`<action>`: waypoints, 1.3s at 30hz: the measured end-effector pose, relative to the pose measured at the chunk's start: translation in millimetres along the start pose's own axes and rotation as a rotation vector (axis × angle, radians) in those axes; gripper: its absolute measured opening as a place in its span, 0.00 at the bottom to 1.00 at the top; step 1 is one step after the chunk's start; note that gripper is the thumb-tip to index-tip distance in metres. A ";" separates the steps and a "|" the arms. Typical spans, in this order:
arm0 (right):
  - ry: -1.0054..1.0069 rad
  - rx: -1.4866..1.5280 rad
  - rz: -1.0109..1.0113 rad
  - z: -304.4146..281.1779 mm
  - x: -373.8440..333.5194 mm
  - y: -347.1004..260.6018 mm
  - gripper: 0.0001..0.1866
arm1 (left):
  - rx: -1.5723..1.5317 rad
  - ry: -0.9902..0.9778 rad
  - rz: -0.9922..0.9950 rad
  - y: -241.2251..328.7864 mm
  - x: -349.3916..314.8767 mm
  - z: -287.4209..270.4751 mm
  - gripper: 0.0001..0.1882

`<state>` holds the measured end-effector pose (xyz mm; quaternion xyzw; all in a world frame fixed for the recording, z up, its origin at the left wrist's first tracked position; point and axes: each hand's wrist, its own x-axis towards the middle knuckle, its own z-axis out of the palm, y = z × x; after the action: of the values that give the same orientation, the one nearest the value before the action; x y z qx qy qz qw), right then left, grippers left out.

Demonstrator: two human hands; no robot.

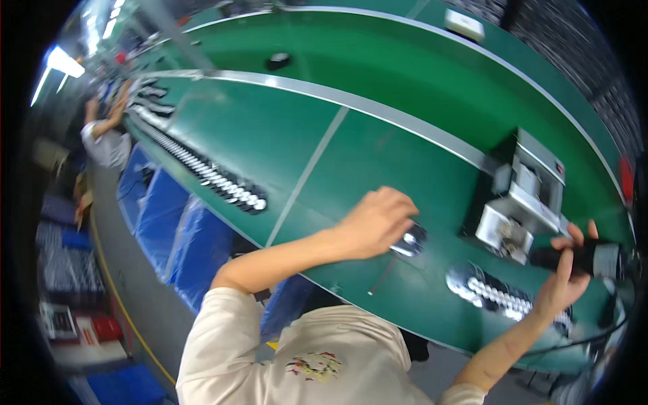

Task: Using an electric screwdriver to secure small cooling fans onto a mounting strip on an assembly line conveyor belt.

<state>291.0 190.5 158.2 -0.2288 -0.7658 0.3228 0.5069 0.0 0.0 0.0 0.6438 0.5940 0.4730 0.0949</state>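
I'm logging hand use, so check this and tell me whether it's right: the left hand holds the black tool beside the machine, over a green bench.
Wrong hand: the head view shows the right hand holding the black tool, while the left hand is by the shiny part. The tool is indeed beside the machine, over a green bench.

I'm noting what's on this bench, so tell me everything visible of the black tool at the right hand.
The black tool is a thick cylinder, plastic-looking, with a greyish patch near its right end. It lies roughly level in the picture, gripped by the right hand, just right of the metal machine. Blur hides finer detail.
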 end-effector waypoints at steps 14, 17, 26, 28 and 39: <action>0.307 0.279 0.060 57.4 -89.8 -11.5 0.38 | -0.160 -0.481 0.246 28.8 -3.8 -10.6 0.14; 0.292 0.330 0.072 61.9 -91.6 -12.8 0.39 | -0.224 -0.464 0.289 37.7 3.4 17.8 0.15; 0.221 0.421 0.053 65.4 -91.8 -8.4 0.41 | -0.286 -0.502 0.339 28.1 6.5 44.0 0.13; 0.201 0.437 0.036 63.8 -91.5 -6.4 0.41 | -0.261 -0.515 0.353 27.6 6.9 46.3 0.13; 0.044 0.544 -0.090 56.0 -86.8 -1.1 0.47 | -0.163 -0.580 0.362 31.5 13.7 42.1 0.16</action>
<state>272.3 116.3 88.8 -0.0568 -0.6493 0.4887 0.5800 49.5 21.5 5.8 0.8365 0.3787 0.3257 0.2253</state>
